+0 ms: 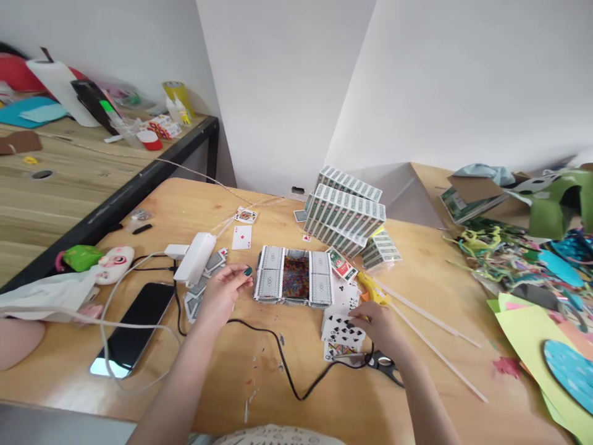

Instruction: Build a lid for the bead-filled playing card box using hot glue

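A structure of grey-backed playing cards (270, 279) stands mid-table, with a dark multicoloured panel (296, 277) at its centre. Just left of it is my left hand (225, 292), fingertips pinched together over loose cards; anything between them is too small to make out. My right hand (376, 321) is closed on the upper edge of a spade card (343, 330), right of the structure. Other face-up cards lie under and around that card. A yellow glue gun (372, 289) lies just beyond my right hand, and black-handled scissors (386, 366) lie below it.
Stacked card boxes (345, 213) stand behind. A white power strip (195, 258), a phone (134, 327) and looping cables are at the left. Glue sticks (440, 352) and coloured paper (523, 346) lie at the right. A black cable (287, 364) crosses the front.
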A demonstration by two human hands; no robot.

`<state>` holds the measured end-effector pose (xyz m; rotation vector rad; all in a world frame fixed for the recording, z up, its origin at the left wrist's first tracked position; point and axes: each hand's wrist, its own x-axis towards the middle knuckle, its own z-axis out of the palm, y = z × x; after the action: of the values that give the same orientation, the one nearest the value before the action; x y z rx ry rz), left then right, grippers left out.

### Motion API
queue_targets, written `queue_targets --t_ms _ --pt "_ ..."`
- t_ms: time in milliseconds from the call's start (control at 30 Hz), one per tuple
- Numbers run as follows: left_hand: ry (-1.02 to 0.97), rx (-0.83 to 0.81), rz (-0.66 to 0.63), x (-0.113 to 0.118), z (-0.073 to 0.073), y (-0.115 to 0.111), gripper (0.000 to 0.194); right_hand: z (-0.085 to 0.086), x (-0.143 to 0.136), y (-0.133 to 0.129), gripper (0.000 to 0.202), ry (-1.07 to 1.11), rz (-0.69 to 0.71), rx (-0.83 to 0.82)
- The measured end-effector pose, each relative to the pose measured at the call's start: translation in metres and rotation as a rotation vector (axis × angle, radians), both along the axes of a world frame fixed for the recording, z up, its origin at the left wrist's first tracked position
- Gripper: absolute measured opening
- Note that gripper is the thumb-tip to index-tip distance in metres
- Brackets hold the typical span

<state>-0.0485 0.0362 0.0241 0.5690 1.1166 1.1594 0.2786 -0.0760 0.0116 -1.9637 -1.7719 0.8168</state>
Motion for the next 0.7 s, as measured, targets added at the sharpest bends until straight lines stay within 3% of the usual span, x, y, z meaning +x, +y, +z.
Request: queue_targets --t_ms 100,200,300,367,433,533,700 --pt "0.033 0.02 -0.026 -0.001 0.006 0.0 0.039 0.011 0.003 -0.001 0.014 0.036 -0.003 0.134" --pt "0.199 0.1 -0.06 0.005 0.016 0.001 0.036 0.033 -0.004 0.006 0.016 0.082 0.014 0.285" --pt "0.421 0.278 -0.17 0.02 0.028 0.009 0.035 0.054 -0.029 0.028 0.011 0.058 -0.004 0.559" --pt "0.533 0.403 -0.227 0.031 0.032 0.02 0.036 0.059 -0.052 0.048 0.01 -0.003 0.044 0.755" --pt "0.665 0.517 -0.2 0.039 0.03 0.032 0.03 0.053 -0.073 0.067 0.016 -0.103 0.142 0.812" --pt "0.764 0.571 -0.187 0.038 0.016 0.044 0.025 0.033 -0.092 0.085 0.022 -0.253 0.249 0.766" --pt "0.778 0.599 -0.235 0.025 -0.004 0.041 0.021 0.009 -0.092 0.089 0.02 -0.249 0.256 0.681"
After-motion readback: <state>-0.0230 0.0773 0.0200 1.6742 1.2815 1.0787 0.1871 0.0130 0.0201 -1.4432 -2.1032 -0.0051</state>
